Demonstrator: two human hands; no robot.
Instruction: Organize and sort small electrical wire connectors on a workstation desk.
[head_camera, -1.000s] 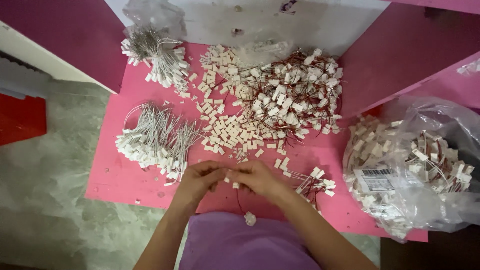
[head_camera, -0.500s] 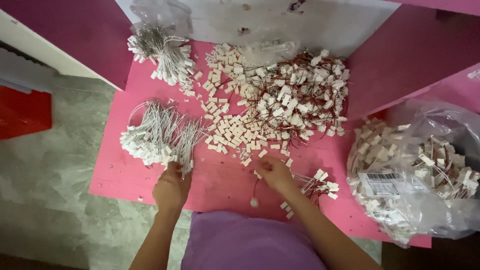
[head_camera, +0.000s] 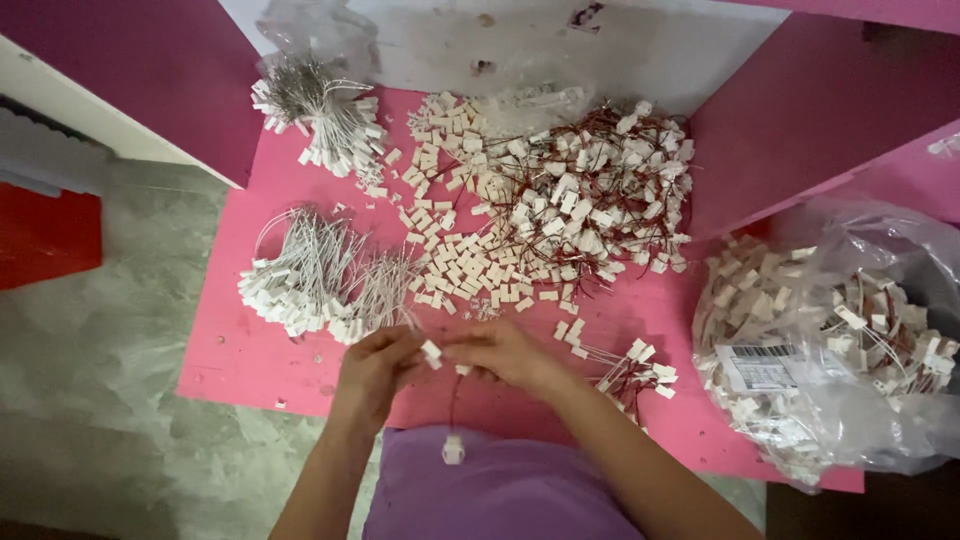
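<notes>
From the head camera: the person's left hand (head_camera: 375, 368) and right hand (head_camera: 505, 352) meet just above the near edge of the pink table (head_camera: 230, 355), fingers pinched shut around a small white connector (head_camera: 432, 352) between them. A thin red wire (head_camera: 452, 400) drops from it to a second white plug (head_camera: 453, 449) dangling over the lap. Biggest risk, probably: that hanging plug swings and snags, yanking the wire loose from the pinch. The bundle of white-wired pieces (head_camera: 320, 285) sits just beside the left hand, so a stray elbow could tangle it, or scatter the loose white housings (head_camera: 470, 270) behind.
</notes>
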